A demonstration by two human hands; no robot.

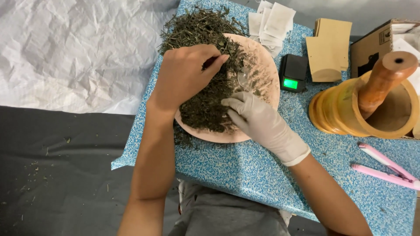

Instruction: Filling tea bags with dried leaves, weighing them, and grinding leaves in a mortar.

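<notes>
**Hands deep in dried herbs over the pink plate**

Your bare left hand (186,74) is closed in a pinch on a tuft of the dark green dried herbs (205,65), which lie heaped on the round pale pink plate (267,65) and spill past its far edge onto the speckled blue desk (245,170). Your right hand (258,120), in a white glove, rests on the near side of the plate with fingers curled together; whether it grips anything you cannot tell. Right of the plate sit a small black scale with a green display (292,73), white paper sachets (273,24), and a wooden mortar with its pestle (372,105). Most of the pile looks unsorted, so the work seems early.
</notes>
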